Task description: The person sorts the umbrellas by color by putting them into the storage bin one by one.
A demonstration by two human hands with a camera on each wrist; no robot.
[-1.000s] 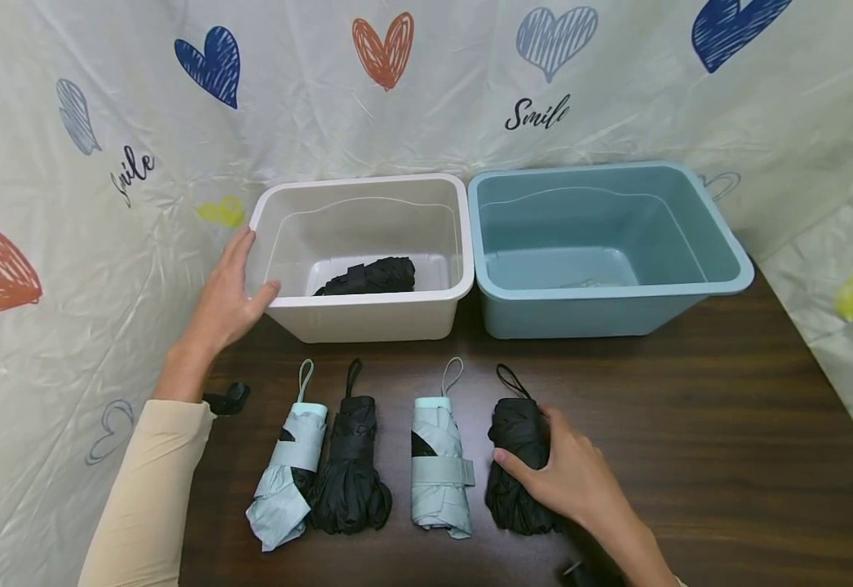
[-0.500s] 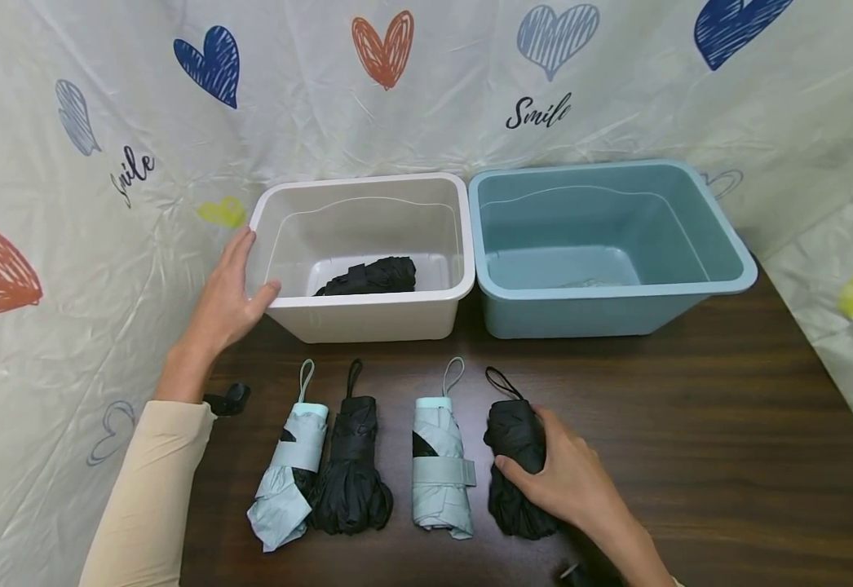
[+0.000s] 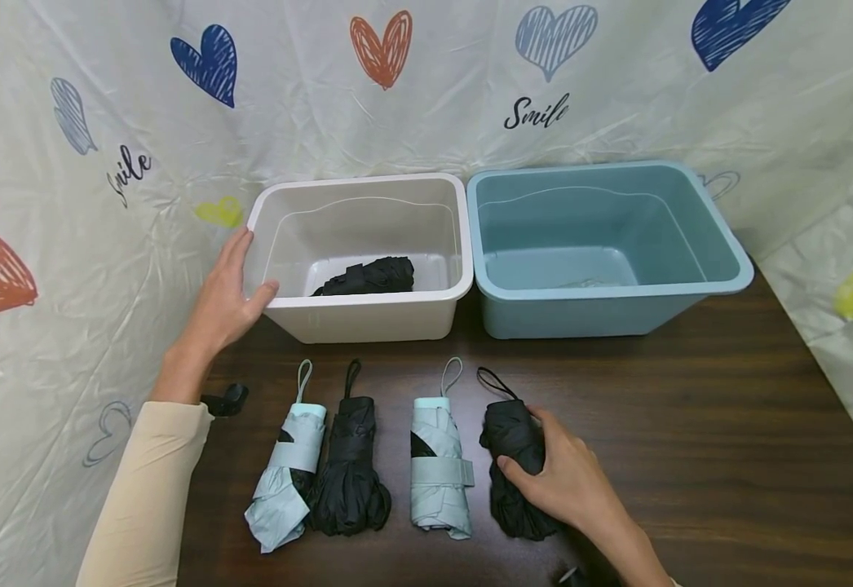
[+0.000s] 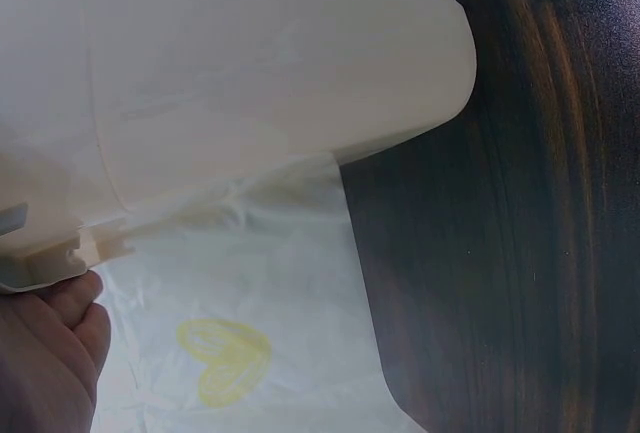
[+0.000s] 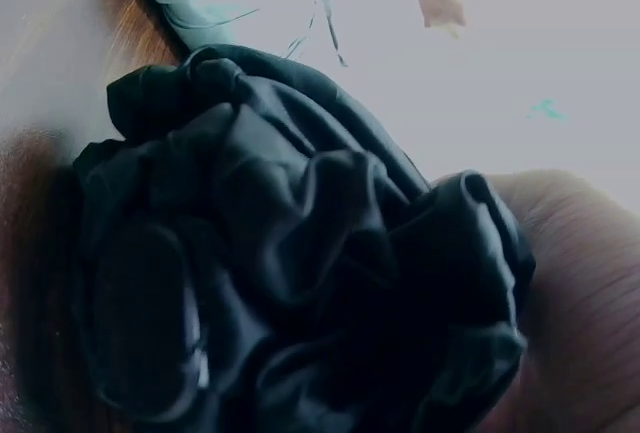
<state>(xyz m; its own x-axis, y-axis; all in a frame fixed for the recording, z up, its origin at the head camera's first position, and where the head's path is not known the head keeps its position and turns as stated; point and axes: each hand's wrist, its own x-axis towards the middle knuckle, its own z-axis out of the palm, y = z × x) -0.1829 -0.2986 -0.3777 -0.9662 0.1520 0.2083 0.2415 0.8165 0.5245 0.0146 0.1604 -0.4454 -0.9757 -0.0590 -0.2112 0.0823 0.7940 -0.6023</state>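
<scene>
My right hand (image 3: 569, 473) grips a folded black umbrella (image 3: 509, 436) at the right end of the row, thumb on one side and fingers on the other. Its wrist loop points up and to the left. Close up, the right wrist view shows the bunched black fabric (image 5: 300, 253) of this umbrella. My left hand (image 3: 224, 297) rests against the left front corner of the beige bin (image 3: 368, 322), fingers extended along its side and thumb near the front rim. In the left wrist view, fingers (image 4: 80, 308) touch the bin's rim. Another black umbrella (image 3: 371, 275) lies inside that bin.
Left of the gripped umbrella lie a light blue umbrella (image 3: 441, 481), a black one (image 3: 351, 473) and another light blue one (image 3: 290, 473). A blue bin (image 3: 617, 306) stands beside the beige bin, against a heart-printed cloth (image 3: 456, 106). The table (image 3: 735, 424) is dark wood.
The gripped black umbrella has turned slightly, its loop end swinging left toward the light blue umbrella. My right hand has stayed close to its place; my left hand remains on the bin.
</scene>
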